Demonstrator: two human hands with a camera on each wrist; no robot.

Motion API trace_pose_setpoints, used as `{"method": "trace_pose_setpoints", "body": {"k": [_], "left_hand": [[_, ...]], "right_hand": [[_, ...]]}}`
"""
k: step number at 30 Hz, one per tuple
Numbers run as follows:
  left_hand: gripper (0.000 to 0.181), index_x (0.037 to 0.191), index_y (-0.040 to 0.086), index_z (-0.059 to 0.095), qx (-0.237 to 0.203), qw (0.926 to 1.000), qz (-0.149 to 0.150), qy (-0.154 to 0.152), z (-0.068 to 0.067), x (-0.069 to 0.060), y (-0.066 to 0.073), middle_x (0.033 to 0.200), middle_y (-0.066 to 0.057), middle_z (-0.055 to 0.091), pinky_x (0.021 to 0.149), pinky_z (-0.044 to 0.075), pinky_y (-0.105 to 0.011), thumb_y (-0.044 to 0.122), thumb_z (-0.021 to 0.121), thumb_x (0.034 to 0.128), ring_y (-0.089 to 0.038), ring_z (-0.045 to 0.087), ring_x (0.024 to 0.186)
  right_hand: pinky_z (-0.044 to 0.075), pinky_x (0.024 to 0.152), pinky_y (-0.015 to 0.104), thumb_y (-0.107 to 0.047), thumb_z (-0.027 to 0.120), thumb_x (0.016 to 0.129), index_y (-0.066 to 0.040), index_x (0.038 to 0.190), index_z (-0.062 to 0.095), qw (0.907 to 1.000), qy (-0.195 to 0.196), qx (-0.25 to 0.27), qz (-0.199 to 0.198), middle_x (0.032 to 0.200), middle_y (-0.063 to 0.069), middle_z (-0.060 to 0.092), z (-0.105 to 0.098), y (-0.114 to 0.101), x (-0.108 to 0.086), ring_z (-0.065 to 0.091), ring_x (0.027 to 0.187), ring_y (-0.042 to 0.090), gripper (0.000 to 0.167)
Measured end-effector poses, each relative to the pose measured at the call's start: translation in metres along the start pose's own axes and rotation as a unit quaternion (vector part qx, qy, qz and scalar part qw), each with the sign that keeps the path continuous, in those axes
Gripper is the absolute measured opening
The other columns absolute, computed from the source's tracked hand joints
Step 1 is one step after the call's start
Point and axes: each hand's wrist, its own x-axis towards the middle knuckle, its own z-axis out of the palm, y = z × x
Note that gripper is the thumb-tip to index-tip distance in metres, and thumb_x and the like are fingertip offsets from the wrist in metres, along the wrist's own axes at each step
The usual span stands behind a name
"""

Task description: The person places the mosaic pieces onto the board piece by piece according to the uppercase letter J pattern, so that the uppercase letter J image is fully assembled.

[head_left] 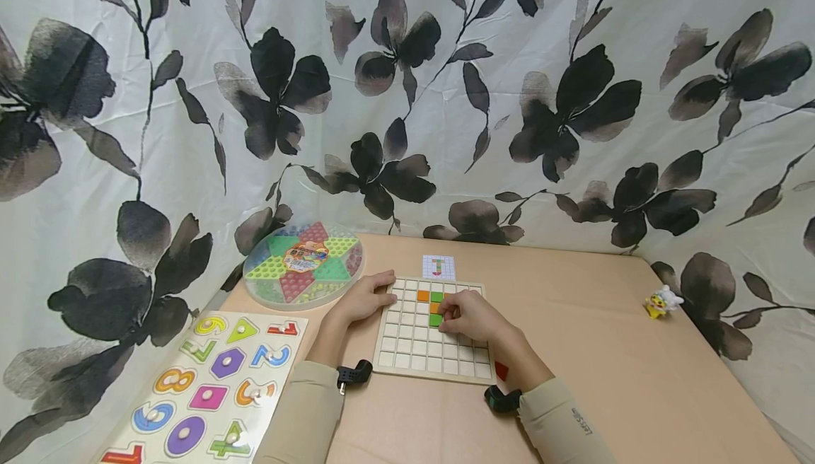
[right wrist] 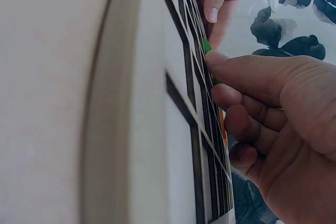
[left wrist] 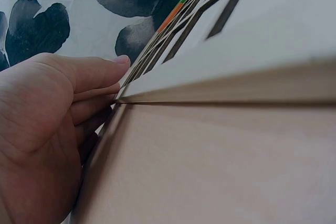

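Observation:
A white gridded board (head_left: 407, 361) with a pale wooden rim lies on the table, and several orange and green square tiles sit in its upper part. My left hand (head_left: 364, 299) touches the board's upper left edge with fairly straight fingers; in the left wrist view the thumb (left wrist: 102, 72) reaches the corner. Over the board's middle, my right hand (head_left: 474, 315) has curled fingers. A green tile (right wrist: 217, 81) shows between its thumb and index fingertips in the right wrist view, mostly hidden by them. Another green tile (head_left: 436, 320) lies beside the fingertips.
A small pattern card (head_left: 438, 267) lies behind the board. Left stand a round peg-game box (head_left: 305, 264) and a number-and-shape puzzle board (head_left: 210, 379). Something red (head_left: 501, 370) pokes out near the right wrist. A small yellow-and-white toy figure (head_left: 662, 303) sits near the right table edge.

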Motion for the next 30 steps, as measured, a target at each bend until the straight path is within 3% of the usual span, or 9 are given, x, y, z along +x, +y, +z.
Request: {"method": "trace_pose_setpoints", "body": {"k": [19, 30], "left_hand": [[0.054, 0.149, -0.002, 0.054, -0.001, 1.0000, 0.005, 0.002, 0.000, 0.000, -0.001, 0.165, -0.014, 0.041, 0.132, 0.022, -0.048, 0.015, 0.069, 0.0995, -0.034, 0.030, 0.157], [0.055, 0.149, -0.001, 0.054, 0.004, 1.0000, 0.003, 0.001, 0.000, 0.000, -0.001, 0.165, -0.013, 0.041, 0.132, 0.021, -0.046, 0.016, 0.070, 0.0989, -0.032, 0.030, 0.158]], "right_hand": [[0.047, 0.062, 0.020, -0.011, 0.086, 0.085, -0.008, 0.099, 0.076, 1.0000, 0.006, 0.005, -0.001, 0.076, -0.007, 0.063, -0.001, 0.000, -0.001, 0.056, 0.071, 0.009, 0.017], [0.049, 0.063, 0.022, -0.012, 0.081, 0.090, -0.006, 0.109, 0.078, 0.9992, 0.038, 0.010, 0.004, 0.086, -0.004, 0.066, -0.016, -0.007, -0.009, 0.058, 0.077, 0.016, 0.020]]}}
